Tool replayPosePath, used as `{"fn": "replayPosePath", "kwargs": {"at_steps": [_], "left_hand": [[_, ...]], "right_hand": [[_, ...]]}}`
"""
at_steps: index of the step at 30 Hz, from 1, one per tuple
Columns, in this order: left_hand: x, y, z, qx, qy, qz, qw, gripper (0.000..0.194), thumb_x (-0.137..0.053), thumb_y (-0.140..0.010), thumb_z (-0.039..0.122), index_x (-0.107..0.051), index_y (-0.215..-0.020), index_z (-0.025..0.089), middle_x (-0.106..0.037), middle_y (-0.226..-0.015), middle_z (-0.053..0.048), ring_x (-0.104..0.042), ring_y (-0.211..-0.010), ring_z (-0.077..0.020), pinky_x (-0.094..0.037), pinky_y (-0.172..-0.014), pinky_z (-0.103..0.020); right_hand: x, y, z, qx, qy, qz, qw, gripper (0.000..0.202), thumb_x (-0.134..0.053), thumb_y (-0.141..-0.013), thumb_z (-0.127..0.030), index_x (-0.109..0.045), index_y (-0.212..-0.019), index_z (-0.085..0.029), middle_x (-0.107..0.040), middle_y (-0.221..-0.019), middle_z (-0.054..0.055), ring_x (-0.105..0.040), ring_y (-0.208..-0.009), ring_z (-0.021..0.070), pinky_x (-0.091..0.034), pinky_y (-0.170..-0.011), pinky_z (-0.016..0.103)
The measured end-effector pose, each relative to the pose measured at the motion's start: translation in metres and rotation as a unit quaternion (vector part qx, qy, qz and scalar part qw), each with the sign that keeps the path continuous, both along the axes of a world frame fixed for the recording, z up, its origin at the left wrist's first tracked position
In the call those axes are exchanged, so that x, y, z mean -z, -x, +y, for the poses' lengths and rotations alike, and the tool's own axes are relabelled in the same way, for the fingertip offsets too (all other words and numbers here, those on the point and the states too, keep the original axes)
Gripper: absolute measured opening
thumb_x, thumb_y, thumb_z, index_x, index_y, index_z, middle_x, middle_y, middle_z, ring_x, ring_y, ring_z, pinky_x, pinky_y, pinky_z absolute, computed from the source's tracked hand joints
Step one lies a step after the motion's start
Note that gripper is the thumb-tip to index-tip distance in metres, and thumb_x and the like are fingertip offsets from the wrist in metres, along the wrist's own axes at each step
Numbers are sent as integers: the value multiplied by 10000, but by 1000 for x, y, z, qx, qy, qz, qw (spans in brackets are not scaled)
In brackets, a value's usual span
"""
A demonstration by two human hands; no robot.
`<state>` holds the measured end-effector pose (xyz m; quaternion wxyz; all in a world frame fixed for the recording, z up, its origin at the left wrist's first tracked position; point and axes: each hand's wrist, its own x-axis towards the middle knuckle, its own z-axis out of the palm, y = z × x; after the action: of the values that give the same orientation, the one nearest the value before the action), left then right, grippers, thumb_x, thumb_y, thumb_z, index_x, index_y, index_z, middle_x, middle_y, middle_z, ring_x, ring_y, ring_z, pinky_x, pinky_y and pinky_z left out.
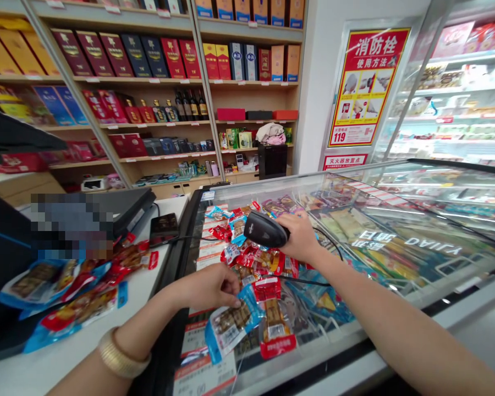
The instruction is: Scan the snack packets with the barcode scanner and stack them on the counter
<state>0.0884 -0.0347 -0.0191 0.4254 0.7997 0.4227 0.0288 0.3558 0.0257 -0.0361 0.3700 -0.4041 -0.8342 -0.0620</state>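
Note:
My right hand [300, 237] is wrapped around the handle of a black barcode scanner [267, 230], its head pointing left over the freezer's glass lid. My left hand [214, 287], with a gold bracelet at the wrist, has curled fingers and pinches the top corner of a blue-edged snack packet [231, 323] whose barcode faces up. A red-ended snack packet [275, 324] lies just right of it, barcode up as well. Under and behind both hands, several red and blue snack packets [241, 256] are heaped on the glass.
More snack packets [82, 302] lie on the white counter at left, beside a phone [164, 228] and dark checkout equipment. The scanner's black cable [305, 281] loops across the freezer lid [396, 203]. Shelves [148, 80] of boxes and bottles stand behind.

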Motion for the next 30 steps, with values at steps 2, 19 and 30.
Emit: {"fn": "replayPosePath", "kwargs": {"at_steps": [2, 19, 30], "left_hand": [[-4, 4, 2, -8, 24, -21, 999, 387, -717, -723, 532, -550, -656, 190, -479, -586, 41, -384, -554, -108, -293, -527, -252], [-26, 50, 25, -389, -151, -308, 855, 292, -746, -670, 410, -530, -665, 213, -451, -479, 67, -364, -392, -87, -278, -382, -211], [-22, 53, 27, -425, -112, -334, 834, 296, -752, -623, 420, -600, -753, 202, -498, -521, 59, -416, -426, -99, -327, -414, -206]], "right_hand": [[1, 0, 0, -1, -2, -4, 1000, 263, -671, -736, -337, -703, -966, -212, -727, -933, 73, -613, -872, 229, -278, -814, 353], [-7, 10, -14, -91, 11, -31, 995, 290, -704, -734, -419, -703, -948, -224, -749, -876, 50, -638, -811, 216, -269, -778, 348], [-8, 13, -18, -106, 29, -56, 992, 299, -729, -706, -417, -716, -940, -233, -741, -847, 37, -630, -788, 208, -250, -765, 338]]}}
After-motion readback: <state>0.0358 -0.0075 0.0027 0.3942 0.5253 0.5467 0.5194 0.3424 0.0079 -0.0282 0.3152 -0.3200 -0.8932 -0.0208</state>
